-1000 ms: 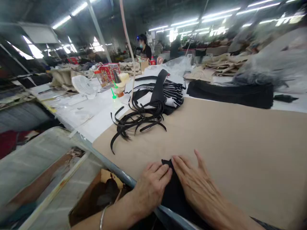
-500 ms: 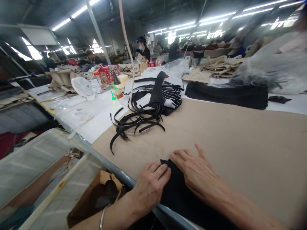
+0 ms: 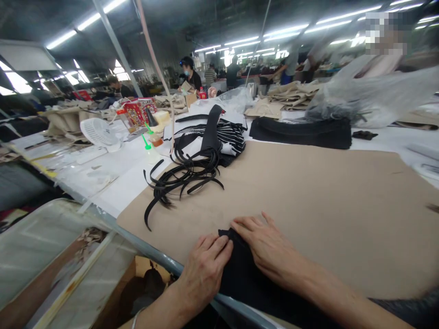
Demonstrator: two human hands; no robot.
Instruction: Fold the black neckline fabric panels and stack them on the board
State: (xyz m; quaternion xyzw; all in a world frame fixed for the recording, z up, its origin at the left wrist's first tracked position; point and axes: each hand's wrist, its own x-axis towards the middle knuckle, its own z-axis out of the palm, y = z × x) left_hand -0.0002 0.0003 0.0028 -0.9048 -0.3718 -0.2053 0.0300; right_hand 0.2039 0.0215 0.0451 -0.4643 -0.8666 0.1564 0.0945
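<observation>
A piece of black fabric (image 3: 243, 269) lies over the table's front edge, its narrow end on a beige sheet (image 3: 318, 196). My left hand (image 3: 207, 262) grips the left side of that end, fingers bent and pressed together. On the fabric's other side, my right hand (image 3: 262, 242) rests nearly flat with fingers stretched out. Its fingertips press close to the top corner, and one digit sticks up. Part of the fabric is hidden under my right forearm. Beyond my hands lies a tangle of thin black strips (image 3: 192, 171).
A stack of striped-edged black pieces (image 3: 235, 135) and a folded black cloth bundle (image 3: 302, 132) sit farther back. To the left are a white fan (image 3: 99, 134) and a green-tipped bottle (image 3: 150, 153). A bin (image 3: 44, 233) stands below the table edge (image 3: 164, 261). People work behind.
The view has turned to the right, so things appear shifted left. Both hands keep nearly the same hold on the black fabric, with the right fingertips slightly closer to its corner.
</observation>
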